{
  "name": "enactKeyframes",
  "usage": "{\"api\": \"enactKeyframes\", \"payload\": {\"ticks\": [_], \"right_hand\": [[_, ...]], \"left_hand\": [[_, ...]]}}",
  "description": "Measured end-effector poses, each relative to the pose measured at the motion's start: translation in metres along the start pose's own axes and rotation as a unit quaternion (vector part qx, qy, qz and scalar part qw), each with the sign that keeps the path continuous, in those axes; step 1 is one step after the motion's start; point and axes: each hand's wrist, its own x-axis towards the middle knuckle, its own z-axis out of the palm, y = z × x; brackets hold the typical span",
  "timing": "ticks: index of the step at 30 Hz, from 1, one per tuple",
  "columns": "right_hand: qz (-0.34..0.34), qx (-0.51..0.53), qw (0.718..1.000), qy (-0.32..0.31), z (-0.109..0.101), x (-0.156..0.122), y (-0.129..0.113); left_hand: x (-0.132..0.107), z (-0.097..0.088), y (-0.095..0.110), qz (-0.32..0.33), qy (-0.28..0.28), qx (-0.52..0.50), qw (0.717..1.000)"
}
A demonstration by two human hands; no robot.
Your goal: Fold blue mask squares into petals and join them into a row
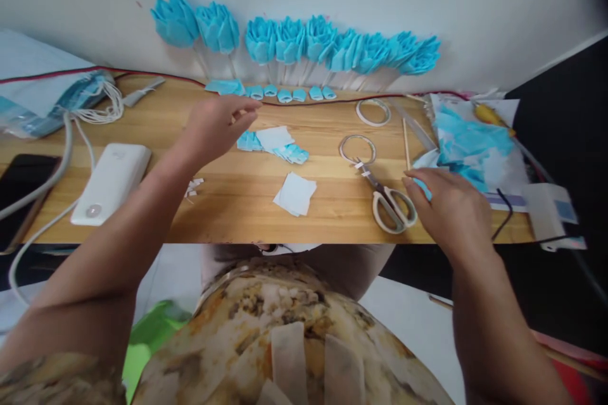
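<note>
My left hand (218, 130) hovers above the tabletop, thumb and fingers slightly apart with nothing visible between them. Just beyond it sits a row of small blue paper rolls (285, 96), beside a flat blue piece (224, 87). Blue and white paper pieces (275, 139) lie to the right of its wrist. My right hand (451, 209) is closed around a small curved blue paper piece (422, 188), mostly hidden by the fingers. Scissors (387, 202) with pale handles lie just left of that hand. A thin wooden stick (406, 142) lies above its fingertips.
Several blue paper flowers (289, 39) on stems lean against the wall. Two tape rings (373, 112) lie right of centre. White paper squares (295, 193) are near the front edge. A power bank (111, 183) and phone (26, 193) lie left; a bag of blue pieces (468, 139) lies right.
</note>
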Motion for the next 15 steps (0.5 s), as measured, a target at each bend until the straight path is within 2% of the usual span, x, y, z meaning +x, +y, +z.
{"api": "enactKeyframes", "payload": {"ticks": [2,4,7,9,12,15], "right_hand": [[-0.056,0.064,0.996,0.027,0.002,0.018,-0.025],[-0.093,0.125,0.988,0.009,0.014,0.045,-0.056],[-0.111,0.175,0.978,-0.021,0.045,0.096,-0.101],[-0.125,0.196,0.971,-0.062,0.066,0.126,-0.123],[-0.181,0.240,0.947,-0.116,0.083,0.153,-0.140],[-0.240,0.260,0.925,-0.138,0.082,0.152,-0.144]], "left_hand": [[-0.004,0.007,-0.006,-0.016,0.008,-0.009,1.000],[-0.002,0.015,-0.009,-0.016,0.025,-0.037,0.999],[0.004,0.028,-0.012,-0.009,0.041,-0.092,0.995],[0.006,0.035,-0.016,-0.013,0.055,-0.122,0.991],[0.002,0.044,-0.022,-0.022,0.078,-0.155,0.985],[-0.003,0.048,-0.027,-0.015,0.076,-0.184,0.980]]}}
